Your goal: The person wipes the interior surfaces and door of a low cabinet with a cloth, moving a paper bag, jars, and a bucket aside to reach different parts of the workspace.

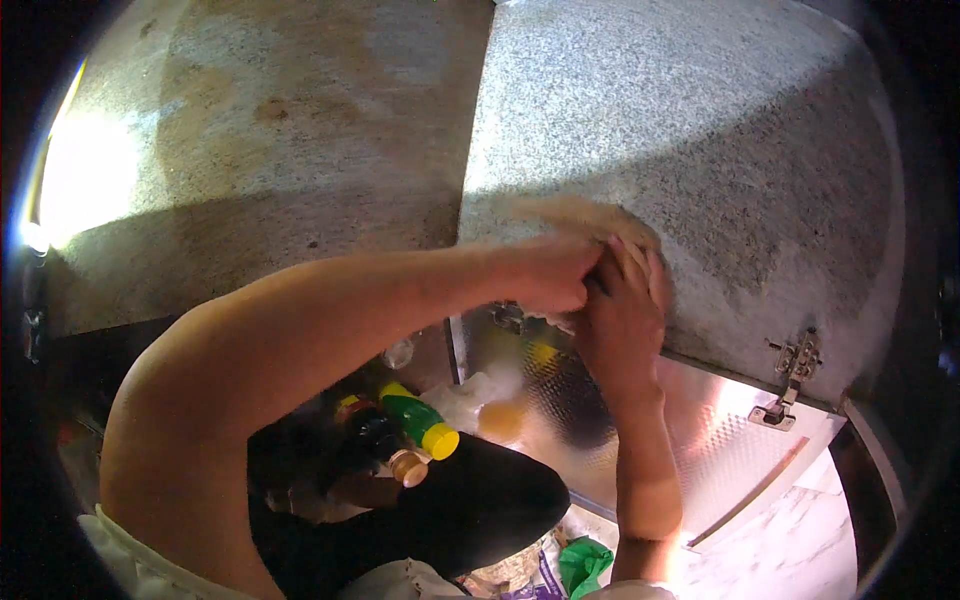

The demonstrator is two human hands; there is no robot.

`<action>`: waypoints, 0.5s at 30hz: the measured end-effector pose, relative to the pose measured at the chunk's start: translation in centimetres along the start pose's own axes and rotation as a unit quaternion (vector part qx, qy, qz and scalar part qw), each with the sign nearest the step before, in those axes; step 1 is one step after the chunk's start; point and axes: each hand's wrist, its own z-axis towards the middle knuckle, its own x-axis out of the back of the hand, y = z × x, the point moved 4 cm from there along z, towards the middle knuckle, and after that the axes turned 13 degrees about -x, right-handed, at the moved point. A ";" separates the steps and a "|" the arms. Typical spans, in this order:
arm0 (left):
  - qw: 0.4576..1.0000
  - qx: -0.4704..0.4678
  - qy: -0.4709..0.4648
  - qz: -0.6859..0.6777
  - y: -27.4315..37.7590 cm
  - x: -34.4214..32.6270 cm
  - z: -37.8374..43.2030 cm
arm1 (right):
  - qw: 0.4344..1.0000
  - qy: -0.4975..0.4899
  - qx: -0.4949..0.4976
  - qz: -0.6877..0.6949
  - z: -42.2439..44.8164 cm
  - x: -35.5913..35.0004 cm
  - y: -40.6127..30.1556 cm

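Observation:
My left hand [555, 274] and my right hand [626, 319] meet in front of the lighter grey speckled panel [675, 135]. Both are closed around a bunched beige cloth [592, 214], which is blurred and partly covered by my fingers. Its upper edge sticks out above my knuckles, and a pale frayed bit hangs below my left hand. My left forearm crosses the view from the left, while my right forearm rises from the bottom. Under my left arm lie a green bottle with a yellow cap [420, 424] and a dark bottle with a tan cap [390, 446].
A brown-stained panel [300, 112] adjoins on the left, with a bright lamp [41, 225] at its edge. A metal hinge [784, 382] joins the grey panel to a textured metallic-faced panel [720, 450]. Below are my dark-clothed knee [517, 499], a green plastic bag [585, 566] and marble-patterned flooring [787, 540].

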 end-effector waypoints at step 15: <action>0.982 -0.022 0.165 0.091 15.5 -1.5 3.7 | 0.985 0.096 -0.119 -0.076 -3.2 7.1 5.7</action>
